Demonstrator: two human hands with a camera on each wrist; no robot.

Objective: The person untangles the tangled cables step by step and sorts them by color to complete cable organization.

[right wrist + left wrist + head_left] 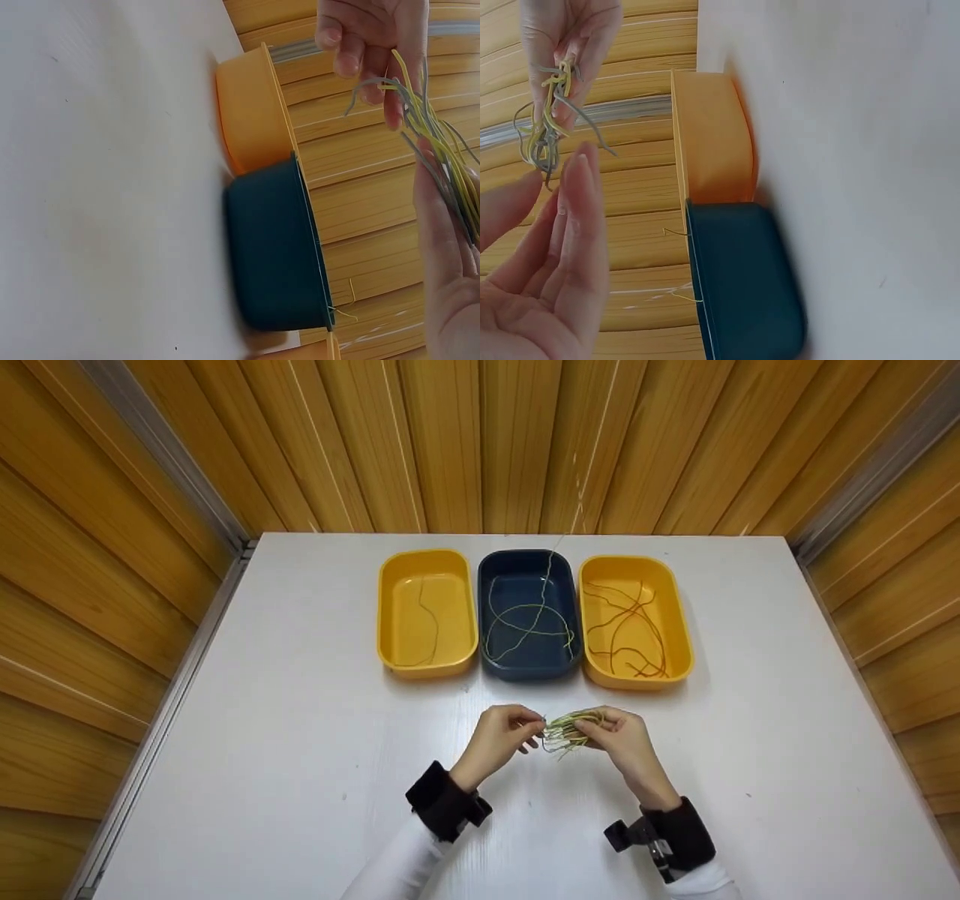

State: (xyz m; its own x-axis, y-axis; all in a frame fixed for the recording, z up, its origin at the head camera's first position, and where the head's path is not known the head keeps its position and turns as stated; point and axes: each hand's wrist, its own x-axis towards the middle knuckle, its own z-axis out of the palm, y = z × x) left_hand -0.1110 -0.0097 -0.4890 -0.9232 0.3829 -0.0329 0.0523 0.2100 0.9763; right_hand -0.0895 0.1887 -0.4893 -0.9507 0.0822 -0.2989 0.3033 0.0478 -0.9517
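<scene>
My right hand [621,733] holds a loose bundle of yellow-green and grey strings [564,729] between thumb and fingers. The loose ends of the bundle [551,112] stick out toward the other hand. My left hand [504,735] meets that end, thumb and forefinger pinching the tip of a grey string [549,182]. In the right wrist view the bundle [442,150] fans out above my right thumb, and one grey end curves off toward the left hand [375,45]. Both hands are raised in front of the bins.
Three bins stand side by side: a left yellow bin [427,666] with one thin greyish string, a dark blue bin [529,670] with yellow-green strings, one rising past its far rim, and a right yellow bin [637,682] with several orange-brown strings. Wood-patterned walls [517,450] surround the white table [300,735].
</scene>
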